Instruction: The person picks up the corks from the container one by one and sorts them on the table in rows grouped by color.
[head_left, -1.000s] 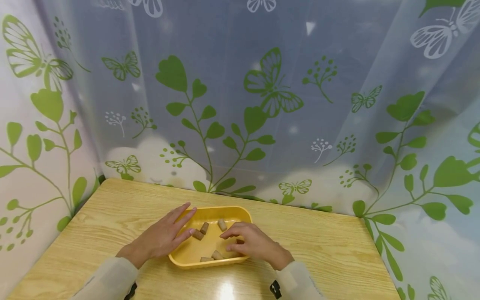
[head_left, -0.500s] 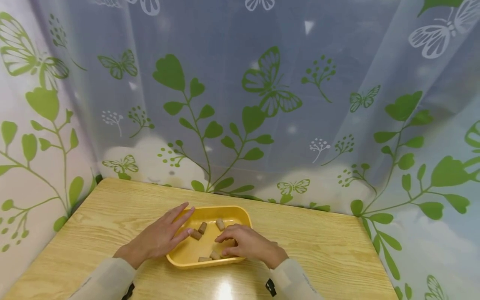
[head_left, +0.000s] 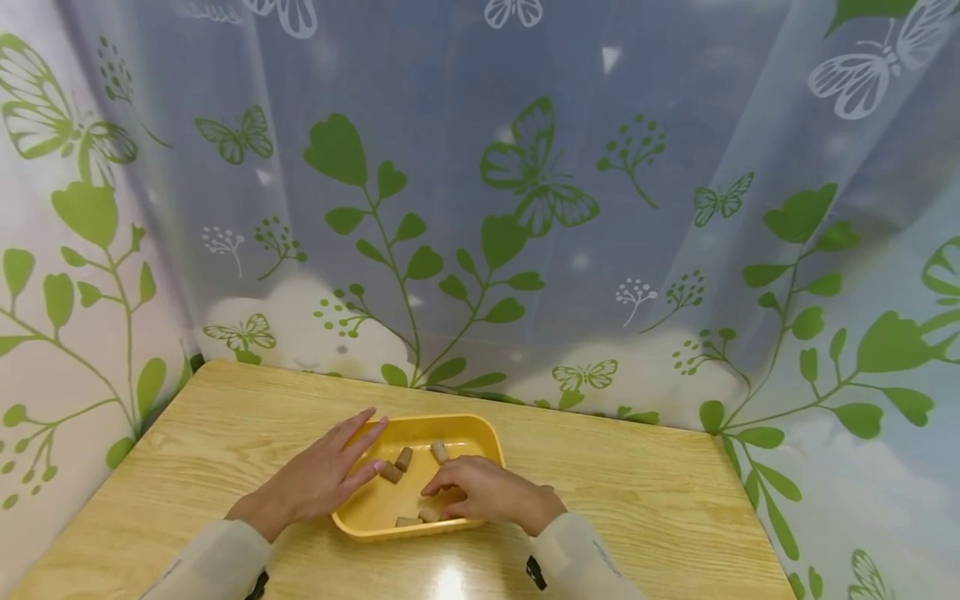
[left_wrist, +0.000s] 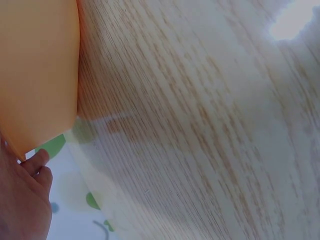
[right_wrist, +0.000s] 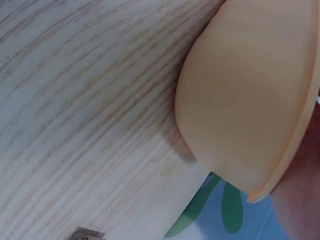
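Note:
A yellow plastic tray (head_left: 382, 506) holds several short brown cork-like cylinders. Two darker cylinders (head_left: 403, 458) lie near my left fingertips, and a paler one (head_left: 438, 451) is close to the far wall. By the near wall lie two more, a light cylinder (head_left: 408, 522) and another (head_left: 429, 515) just under my right fingertips. My left hand (head_left: 311, 479) rests over the tray's left rim, fingers straight and spread. Over the right side of the tray, my right hand (head_left: 487, 493) reaches in with bent fingers and thumb apart. The palm side of that hand is hidden.
The tray stands on a light wood-grain table (head_left: 637, 517). Behind it and at both sides hangs a curtain (head_left: 465, 283) printed with green leaves and butterflies. A small dark object (right_wrist: 87, 235) shows at the bottom edge of the right wrist view.
My right hand has moved left and slightly toward the near side of the tray, now closer to the near cylinders. The left hand keeps its place on the rim.

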